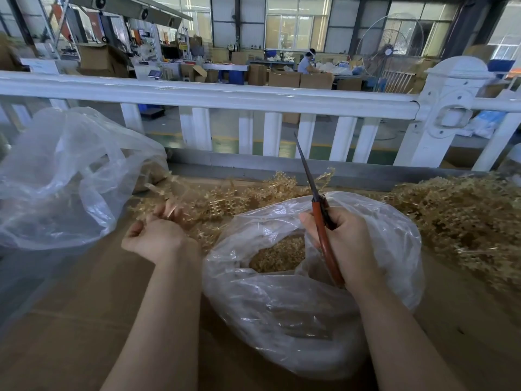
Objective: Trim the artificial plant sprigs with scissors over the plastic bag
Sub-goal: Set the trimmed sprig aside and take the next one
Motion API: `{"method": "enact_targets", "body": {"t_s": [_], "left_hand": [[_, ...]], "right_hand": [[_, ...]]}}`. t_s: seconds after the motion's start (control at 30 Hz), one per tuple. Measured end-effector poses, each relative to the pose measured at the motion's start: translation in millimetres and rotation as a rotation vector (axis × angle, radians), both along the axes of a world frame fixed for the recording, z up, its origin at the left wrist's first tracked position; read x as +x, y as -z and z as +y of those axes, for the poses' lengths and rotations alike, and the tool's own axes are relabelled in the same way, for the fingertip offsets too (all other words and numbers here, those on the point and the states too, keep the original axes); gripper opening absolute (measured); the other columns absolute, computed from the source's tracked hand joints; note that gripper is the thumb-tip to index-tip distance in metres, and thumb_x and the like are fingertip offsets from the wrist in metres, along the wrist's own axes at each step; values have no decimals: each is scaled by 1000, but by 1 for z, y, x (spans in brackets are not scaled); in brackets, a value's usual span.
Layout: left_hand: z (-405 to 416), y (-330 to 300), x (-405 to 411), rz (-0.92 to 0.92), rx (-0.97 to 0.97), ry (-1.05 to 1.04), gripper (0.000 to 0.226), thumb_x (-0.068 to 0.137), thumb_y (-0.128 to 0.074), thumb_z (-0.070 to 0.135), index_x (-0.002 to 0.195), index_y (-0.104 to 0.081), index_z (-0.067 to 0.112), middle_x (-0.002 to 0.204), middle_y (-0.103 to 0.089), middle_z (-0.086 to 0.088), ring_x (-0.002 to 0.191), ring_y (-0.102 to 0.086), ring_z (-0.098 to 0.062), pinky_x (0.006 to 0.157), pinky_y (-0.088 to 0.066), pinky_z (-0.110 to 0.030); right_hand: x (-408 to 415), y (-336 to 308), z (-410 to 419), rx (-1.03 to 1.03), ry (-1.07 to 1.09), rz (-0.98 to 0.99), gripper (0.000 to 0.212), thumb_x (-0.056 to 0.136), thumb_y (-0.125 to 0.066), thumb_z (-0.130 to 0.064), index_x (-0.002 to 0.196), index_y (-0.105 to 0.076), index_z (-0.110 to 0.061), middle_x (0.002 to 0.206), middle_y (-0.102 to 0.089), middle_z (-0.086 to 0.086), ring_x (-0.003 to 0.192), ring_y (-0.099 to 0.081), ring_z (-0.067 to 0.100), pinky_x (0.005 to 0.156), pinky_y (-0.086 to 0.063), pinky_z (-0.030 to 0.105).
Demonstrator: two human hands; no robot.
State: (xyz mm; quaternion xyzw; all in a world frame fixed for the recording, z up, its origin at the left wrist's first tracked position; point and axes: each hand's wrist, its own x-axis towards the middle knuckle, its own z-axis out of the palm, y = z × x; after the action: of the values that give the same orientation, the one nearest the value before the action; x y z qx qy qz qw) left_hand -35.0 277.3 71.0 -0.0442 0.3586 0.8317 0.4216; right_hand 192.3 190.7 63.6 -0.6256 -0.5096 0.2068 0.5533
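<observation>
My right hand (342, 238) grips orange-handled scissors (321, 218) over the open clear plastic bag (282, 320), blades closed and pointing up and away. Tan trimmings (277, 256) lie inside that bag. My left hand (153, 237), left of the bag, has its fingers curled into a loose heap of golden-tan artificial sprigs (225, 203) and pinches some of them; the fingertips are partly blurred.
A brown cardboard-covered table (84, 320) carries everything. A second, larger clear bag (62, 176) stands at the left. A big pile of sprigs (462, 221) lies at the right. A white railing (253, 97) runs along the table's far edge.
</observation>
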Motion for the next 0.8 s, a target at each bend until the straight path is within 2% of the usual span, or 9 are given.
{"method": "enact_targets", "body": {"t_s": [0.13,0.2,0.3,0.37,0.47,0.53,0.6,0.67,0.8], "left_hand": [[3,8,-8,171,-99,3,31,101,-35,3,87,-34,31,97,-49,4,77,-52,-9,83,-48,-27],[0,6,-6,183,-129,-29,27,100,-39,3,101,-43,30,101,-46,8,81,-51,-1,81,-47,-15],[-2,4,-8,453,-239,-30,37,96,-50,-2,127,-45,18,127,-45,0,103,-53,-7,89,-45,-11],[-3,3,-8,625,-361,10,45,95,-56,1,135,-44,17,142,-34,-5,114,-50,-15,100,-39,-16],[-11,-5,1,906,-549,-3,58,90,-68,11,141,-43,20,151,-28,-9,137,-35,-27,117,-26,-42],[-18,-10,5,1146,-497,-112,55,87,-69,10,137,-50,21,151,-32,-10,141,-30,-30,117,-21,-47],[-21,-10,10,1440,-270,-150,45,88,-65,5,131,-59,17,146,-42,-12,137,-38,-30,113,-27,-35],[-22,-6,24,1692,-85,62,44,91,-63,5,133,-59,19,148,-43,-8,136,-41,-24,111,-25,-21],[-16,16,52,2037,-101,785,65,98,-54,17,155,-26,27,165,-14,0,150,-20,-26,122,-19,-49]], "right_hand": [[1,3,3,-16,37,-52,30,83,-74,-47,73,-72,-20,69,-71,-5,63,-67,8,61,-56,26],[1,4,3,-7,46,-80,25,84,-76,-44,70,-70,-24,67,-71,-11,64,-66,2,55,-51,14],[1,5,3,-2,50,-95,25,85,-76,-43,68,-68,-27,66,-70,-17,66,-65,-3,51,-46,11],[1,5,3,-16,54,-108,24,85,-75,-45,69,-67,-29,69,-70,-19,69,-65,-4,54,-45,12],[0,4,2,-20,43,-95,23,85,-75,-45,69,-67,-30,68,-70,-19,68,-66,-4,51,-45,8],[0,3,1,-31,47,-103,23,85,-74,-45,69,-67,-30,69,-70,-19,69,-65,-5,52,-43,8],[-1,3,1,-34,62,-123,25,87,-73,-46,69,-68,-29,69,-69,-19,70,-63,-4,54,-42,12],[1,3,1,-41,87,-159,27,88,-72,-47,69,-68,-27,65,-68,-13,67,-63,0,55,-43,18],[3,6,2,-117,148,-252,32,89,-69,-51,71,-68,-24,61,-66,-4,62,-63,9,56,-46,23]]}}
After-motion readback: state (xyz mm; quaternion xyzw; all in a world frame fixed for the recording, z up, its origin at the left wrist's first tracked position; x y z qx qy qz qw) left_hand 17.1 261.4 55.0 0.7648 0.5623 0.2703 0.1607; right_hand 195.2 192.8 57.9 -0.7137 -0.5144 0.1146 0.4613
